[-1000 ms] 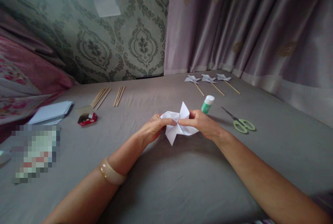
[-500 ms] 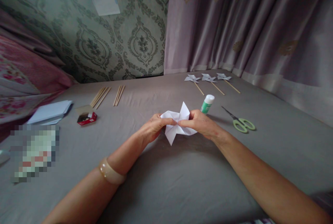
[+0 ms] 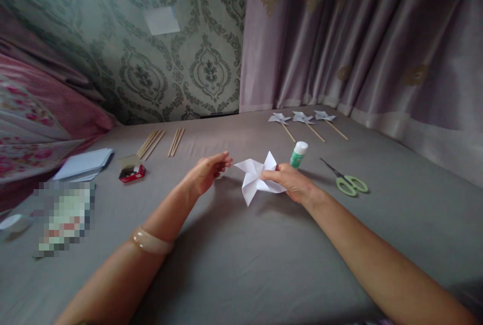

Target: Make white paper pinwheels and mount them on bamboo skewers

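My right hand (image 3: 290, 183) pinches a white folded paper pinwheel (image 3: 256, 180) at its middle, holding it just above the grey sheet (image 3: 234, 264). My left hand (image 3: 207, 171) is off the paper, a little to its left, fingers stretched out and holding nothing. A green and white glue stick (image 3: 299, 154) stands right behind my right hand. Green-handled scissors (image 3: 345, 180) lie to the right of it.
Three finished paper pinwheels on sticks (image 3: 302, 119) lie at the back near the curtain. Two bundles of wooden sticks (image 3: 162, 142) lie at the back left. A small red box (image 3: 132, 172) and a stack of white paper (image 3: 85, 164) sit further left.
My left hand has let go of the pinwheel and moved left and up. My right hand alone now holds the pinwheel.
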Available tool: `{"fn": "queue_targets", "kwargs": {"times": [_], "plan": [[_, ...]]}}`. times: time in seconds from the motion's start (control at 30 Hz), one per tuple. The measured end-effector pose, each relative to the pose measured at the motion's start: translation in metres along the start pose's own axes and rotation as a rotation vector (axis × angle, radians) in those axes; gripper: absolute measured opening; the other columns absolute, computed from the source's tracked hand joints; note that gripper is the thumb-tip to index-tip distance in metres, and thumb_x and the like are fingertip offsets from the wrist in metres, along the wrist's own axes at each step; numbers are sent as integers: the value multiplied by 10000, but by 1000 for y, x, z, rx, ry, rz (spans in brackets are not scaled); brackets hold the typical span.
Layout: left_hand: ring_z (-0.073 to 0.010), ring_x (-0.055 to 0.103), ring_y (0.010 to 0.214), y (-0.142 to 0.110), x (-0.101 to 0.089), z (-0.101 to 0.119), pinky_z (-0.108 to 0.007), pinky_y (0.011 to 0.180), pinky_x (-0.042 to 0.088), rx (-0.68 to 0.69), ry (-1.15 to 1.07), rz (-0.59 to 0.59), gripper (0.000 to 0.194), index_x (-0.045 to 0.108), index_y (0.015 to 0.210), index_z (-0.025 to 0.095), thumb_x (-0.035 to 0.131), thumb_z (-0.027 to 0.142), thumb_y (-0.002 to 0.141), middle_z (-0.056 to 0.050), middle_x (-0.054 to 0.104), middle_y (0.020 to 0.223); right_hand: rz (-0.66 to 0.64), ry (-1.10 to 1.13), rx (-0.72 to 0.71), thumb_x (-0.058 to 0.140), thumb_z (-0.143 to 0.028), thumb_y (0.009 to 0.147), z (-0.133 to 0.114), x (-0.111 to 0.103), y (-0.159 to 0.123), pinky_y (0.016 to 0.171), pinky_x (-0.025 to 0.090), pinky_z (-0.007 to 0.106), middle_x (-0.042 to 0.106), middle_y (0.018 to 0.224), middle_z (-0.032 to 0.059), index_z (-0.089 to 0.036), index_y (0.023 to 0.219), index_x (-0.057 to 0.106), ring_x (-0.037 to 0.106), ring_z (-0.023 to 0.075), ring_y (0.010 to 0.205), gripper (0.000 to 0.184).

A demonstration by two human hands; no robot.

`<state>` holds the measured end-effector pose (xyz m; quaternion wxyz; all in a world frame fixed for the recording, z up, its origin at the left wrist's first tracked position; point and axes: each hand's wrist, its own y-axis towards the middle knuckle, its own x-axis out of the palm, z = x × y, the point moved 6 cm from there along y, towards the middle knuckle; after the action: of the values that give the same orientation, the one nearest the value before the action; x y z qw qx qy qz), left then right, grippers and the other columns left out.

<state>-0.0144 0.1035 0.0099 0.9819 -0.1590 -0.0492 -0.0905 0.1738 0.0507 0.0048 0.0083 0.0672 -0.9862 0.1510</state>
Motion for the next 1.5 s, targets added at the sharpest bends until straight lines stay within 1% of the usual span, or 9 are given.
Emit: {"fn": "queue_targets", "kwargs": {"times": [0.1, 0.33, 0.6, 0.8, 0.9, 1.03, 1.23, 1.37, 1.5], "plan": [[-99, 475, 586, -2, -46, 13, -235, 554, 299, 31, 139, 214, 319, 693, 659, 150, 727, 457, 582, -33, 639, 682, 27, 36, 33, 624, -152, 612, 4, -3, 2, 501, 379, 211, 658, 609, 38, -124, 626, 664, 550, 107, 546, 51], [-163, 506, 659, -50, -134, 26, -266, 594, 339, 168, 507, 462, 317, 706, 619, 188, 701, 495, 543, -62, 682, 694, 48, 17, 41, 610, -145, 622, 6, -4, 2, 472, 353, 208, 645, 575, 31, -124, 612, 659, 533, 102, 520, 54], [-172, 523, 652, -106, -201, 26, -264, 596, 329, 245, 550, 788, 337, 696, 616, 172, 709, 499, 536, -34, 645, 603, 28, -115, 29, 671, -252, 634, 13, -4, -3, 504, 410, 225, 720, 675, 73, -116, 696, 710, 604, 147, 560, 155], [-140, 495, 589, -123, -243, 38, -253, 562, 314, 335, 539, 928, 329, 683, 669, 152, 734, 441, 521, -6, 600, 568, 39, -219, 127, 708, -338, 586, 25, -6, 2, 513, 461, 264, 740, 705, 101, -149, 658, 706, 649, 209, 575, 202], [-144, 518, 596, -119, -253, 44, -257, 568, 344, 347, 679, 927, 356, 699, 755, 126, 667, 455, 625, -30, 633, 621, 44, -273, 120, 700, -383, 576, 28, -8, 3, 520, 477, 289, 742, 708, 109, -174, 625, 697, 662, 236, 590, 215], [-157, 558, 637, -104, -255, 51, -256, 586, 378, 300, 875, 845, 361, 726, 851, 106, 585, 414, 726, -54, 677, 691, 54, -318, 152, 705, -438, 546, 29, -9, 2, 531, 485, 301, 743, 718, 125, -174, 620, 707, 667, 250, 607, 275], [-190, 600, 760, -72, -250, 56, -264, 679, 401, 158, 1158, 690, 172, 766, 777, 180, 636, 251, 689, -45, 721, 755, 32, -353, 209, 718, -470, 525, 31, -11, 4, 532, 486, 308, 747, 728, 116, -190, 590, 698, 665, 258, 616, 289], [-241, 584, 908, -55, -251, 55, -289, 760, 380, 68, 1354, 649, 151, 774, 775, 222, 669, 207, 666, -57, 734, 819, -32, -379, 203, 717, -513, 562, 32, -11, 4, 558, 506, 326, 739, 701, 120, -185, 605, 705, 673, 275, 633, 331], [-251, 568, 935, -45, -251, 52, -294, 773, 362, -19, 1503, 608, 99, 758, 738, 249, 684, 238, 673, -43, 728, 841, 2, -452, 107, 697, -510, 566, 22, -9, 1, 542, 518, 343, 738, 694, 140, -174, 595, 717, 683, 296, 615, 338]]}}
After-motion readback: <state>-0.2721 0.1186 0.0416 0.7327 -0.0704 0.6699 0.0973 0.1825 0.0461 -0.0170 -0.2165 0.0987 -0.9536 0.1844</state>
